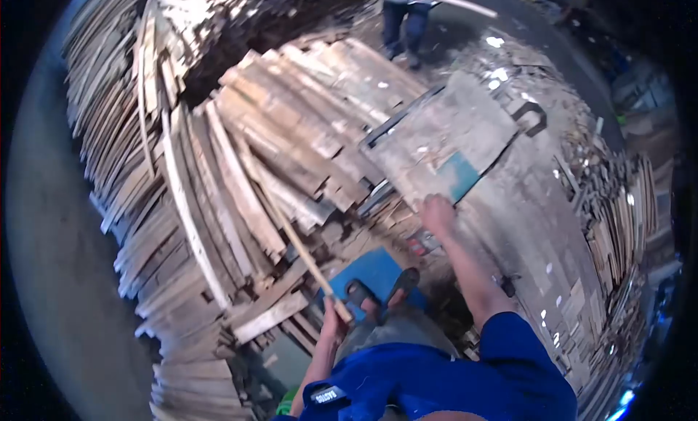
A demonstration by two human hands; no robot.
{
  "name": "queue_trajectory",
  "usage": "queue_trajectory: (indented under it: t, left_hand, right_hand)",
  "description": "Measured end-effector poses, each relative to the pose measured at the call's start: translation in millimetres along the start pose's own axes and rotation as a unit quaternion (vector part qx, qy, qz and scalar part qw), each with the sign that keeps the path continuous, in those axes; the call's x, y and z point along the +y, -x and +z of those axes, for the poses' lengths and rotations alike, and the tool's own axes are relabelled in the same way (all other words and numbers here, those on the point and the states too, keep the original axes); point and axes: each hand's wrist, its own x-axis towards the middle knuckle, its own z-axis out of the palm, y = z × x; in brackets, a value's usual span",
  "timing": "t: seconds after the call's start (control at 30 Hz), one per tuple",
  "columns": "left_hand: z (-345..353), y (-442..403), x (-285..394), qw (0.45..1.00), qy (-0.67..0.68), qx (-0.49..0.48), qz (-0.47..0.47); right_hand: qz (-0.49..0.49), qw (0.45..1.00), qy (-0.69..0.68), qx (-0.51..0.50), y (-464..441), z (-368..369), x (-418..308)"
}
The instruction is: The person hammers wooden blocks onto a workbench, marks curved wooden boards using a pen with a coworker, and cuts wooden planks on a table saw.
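Note:
My left hand (334, 322) is closed around the near end of a long, thin wooden strip (301, 252), low in front of my body. The strip slants away to the upper left, over the stacked boards. My right hand (438, 215) is at the near left edge of a dusty worktable (509, 203). Its fingers are blurred, and I cannot make out anything in them. Just beyond it, a blue-green plate (459, 175) lies on the tabletop beside a dark slot. A dark curved metal piece (533, 119) stands at the slot's far end.
Stacked boards (283, 115) fill the area ahead and left. More wood strips (116, 130) are piled farther left. A blue mat (367, 272) lies under my feet. Wood scraps (622, 232) are heaped right of the table. Beyond it, another person (406, 25) holds a long pale strip (458, 2).

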Motion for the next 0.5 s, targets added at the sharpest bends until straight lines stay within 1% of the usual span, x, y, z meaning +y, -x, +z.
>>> queue_trajectory:
  t: [0.07,0.1,0.13,0.2,0.23,0.27,0.3,0.33,0.37,0.4,0.47,0.5]
  left_hand:
    - [0,0,0,0.999,0.024,0.045,-0.019]
    - [-8,-10,-4,0.995,0.010,0.098,-0.022]
    - [-19,-14,-6,0.996,0.020,0.078,-0.034]
    - [-27,-20,-11,0.989,0.067,0.128,-0.022]
    - [-38,-10,-6,0.991,0.098,0.077,-0.045]
    - [-41,-7,-7,0.992,0.091,0.080,-0.045]
    - [-36,0,-6,0.983,-0.014,0.178,0.049]
    - [-32,6,-4,0.945,-0.119,0.269,0.141]
    - [-49,4,-3,0.919,-0.167,0.308,0.179]
    - [-40,27,8,0.921,-0.163,0.308,0.174]
    - [-46,58,23,0.916,-0.191,0.304,0.177]
    - [-52,74,29,0.902,-0.233,0.338,0.131]
  right_hand:
    - [0.014,0.999,-0.023,0.023,3,-3,-1]
    - [0.013,0.999,-0.033,0.021,4,-2,0]
    - [0.011,0.999,-0.044,0.018,3,-5,-3]
    - [0.028,0.998,-0.049,0.006,4,-9,-2]
    - [0.029,0.998,-0.053,0.003,3,-9,-1]
    - [0.030,0.998,-0.059,0.000,3,-7,-3]
    - [0.037,0.997,-0.064,0.001,2,-8,-5]
    - [0.039,0.997,-0.069,0.000,2,-8,-5]
    - [0.043,0.996,-0.074,-0.002,4,-9,-3]
    - [0.052,0.996,-0.078,-0.004,6,-8,-2]
    - [0.018,0.995,-0.081,0.052,7,-4,0]
    - [0.026,0.995,-0.087,0.051,7,-1,2]
